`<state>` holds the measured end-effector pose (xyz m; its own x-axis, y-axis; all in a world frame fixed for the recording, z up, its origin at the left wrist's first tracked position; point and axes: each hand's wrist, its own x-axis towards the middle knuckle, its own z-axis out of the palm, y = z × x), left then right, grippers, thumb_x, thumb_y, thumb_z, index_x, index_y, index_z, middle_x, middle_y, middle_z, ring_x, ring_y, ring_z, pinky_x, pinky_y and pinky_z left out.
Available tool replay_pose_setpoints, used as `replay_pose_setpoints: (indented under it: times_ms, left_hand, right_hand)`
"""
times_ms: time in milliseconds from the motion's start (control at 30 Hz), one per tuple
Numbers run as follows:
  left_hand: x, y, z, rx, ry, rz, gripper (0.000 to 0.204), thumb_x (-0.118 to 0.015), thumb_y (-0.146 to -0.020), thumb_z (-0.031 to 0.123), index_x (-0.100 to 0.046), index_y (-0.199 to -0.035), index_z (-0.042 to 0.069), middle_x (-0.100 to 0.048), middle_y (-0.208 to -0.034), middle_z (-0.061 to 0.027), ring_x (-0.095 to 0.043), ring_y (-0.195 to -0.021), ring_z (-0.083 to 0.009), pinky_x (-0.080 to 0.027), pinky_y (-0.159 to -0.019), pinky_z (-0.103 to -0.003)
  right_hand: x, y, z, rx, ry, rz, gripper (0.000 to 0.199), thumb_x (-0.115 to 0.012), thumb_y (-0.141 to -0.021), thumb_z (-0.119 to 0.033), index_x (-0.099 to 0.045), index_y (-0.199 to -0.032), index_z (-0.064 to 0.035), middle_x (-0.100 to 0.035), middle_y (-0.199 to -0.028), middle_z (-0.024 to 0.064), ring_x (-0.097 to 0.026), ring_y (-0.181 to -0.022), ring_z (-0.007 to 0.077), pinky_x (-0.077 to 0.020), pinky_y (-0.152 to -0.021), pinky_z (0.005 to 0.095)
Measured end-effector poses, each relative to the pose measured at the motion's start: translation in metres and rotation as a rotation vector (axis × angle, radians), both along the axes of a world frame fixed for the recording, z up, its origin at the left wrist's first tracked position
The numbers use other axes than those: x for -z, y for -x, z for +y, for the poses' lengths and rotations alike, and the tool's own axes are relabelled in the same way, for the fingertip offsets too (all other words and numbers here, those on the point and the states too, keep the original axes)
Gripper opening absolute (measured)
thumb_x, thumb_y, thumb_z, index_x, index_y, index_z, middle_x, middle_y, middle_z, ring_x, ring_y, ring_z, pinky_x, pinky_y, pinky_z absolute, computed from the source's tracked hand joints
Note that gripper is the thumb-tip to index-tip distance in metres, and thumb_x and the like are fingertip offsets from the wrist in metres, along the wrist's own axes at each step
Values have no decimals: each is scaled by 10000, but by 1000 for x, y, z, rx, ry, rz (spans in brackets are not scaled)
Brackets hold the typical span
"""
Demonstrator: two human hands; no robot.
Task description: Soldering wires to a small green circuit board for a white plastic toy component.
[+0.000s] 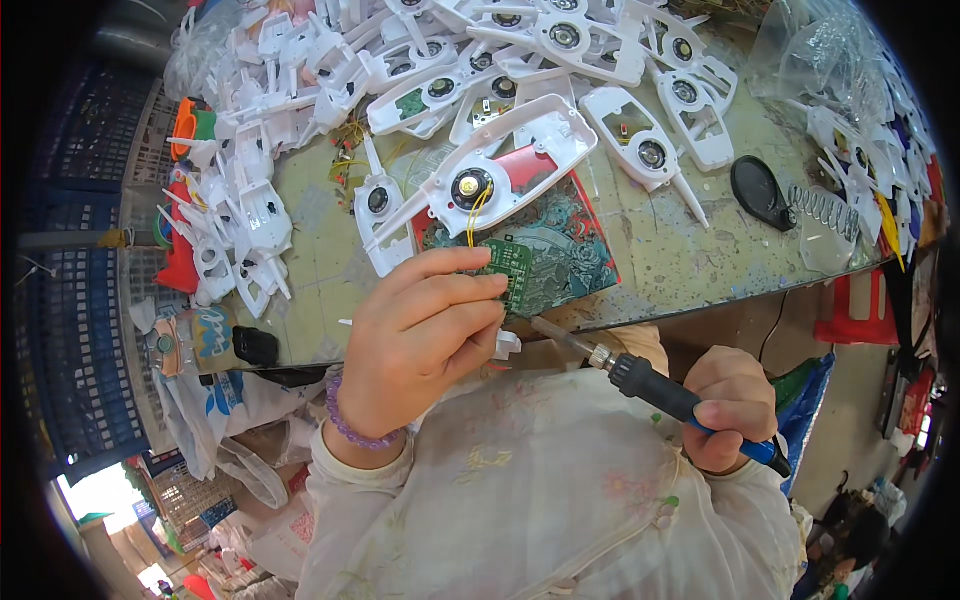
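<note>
Right now, in the head view, the left hand has its fingers closed on the left side of a green circuit board, which sits just past the fingertips, above the near edge of the worktable. The right hand is wrapped around a soldering iron, whose tip points up and left, near the board's lower edge and seemingly apart from it. Yellow wires run from a round speaker down to the left fingertips; whether their ends are joined to the board cannot be told, as the fingers cover that spot. The speaker sits in a white plastic shell lying beyond the left hand, partly over a red-edged patterned sheet. Farther off lies a heap of similar white shells, and beyond the right hand, near the table's edge, is a coiled metal spring.

The step in hand looks like soldering leads on the board. The next move would call for a steady left pinch, the joint facing the iron, and a small, controlled approach of the hot tip, clear of the left fingertips and the wires' insulation.
</note>
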<state>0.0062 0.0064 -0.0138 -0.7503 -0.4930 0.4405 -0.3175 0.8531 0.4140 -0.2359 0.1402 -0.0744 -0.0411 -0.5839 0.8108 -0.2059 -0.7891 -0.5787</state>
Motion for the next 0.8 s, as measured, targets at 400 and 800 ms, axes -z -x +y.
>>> replay_pose_setpoints:
  times_ms: [400, 800]
  left_hand:
    - [0, -1, 2, 7, 15, -7, 245, -748, -616, -17, -638, -831, 24, -665, -956, -61, -639, -985, -281, -546, -768, -356]
    - [-2, 0, 1, 3, 23, -13, 217, -736, -632, -11, -637, -821, 30, -663, -949, -57, -639, -983, -279, -547, -770, -355]
  right_hand:
    - [-1, -2, 3, 19, -1, 8, 238, -523, -952, -237, -537, -946, 0, -534, -598, 30, -517, -430, 167, -367, -369, 286]
    - [12, -3, 9, 231, -14, -103, 371, -529, -959, -378, -493, -1106, -39, -602, -674, 96, -608, -516, 212, -483, -463, 321]
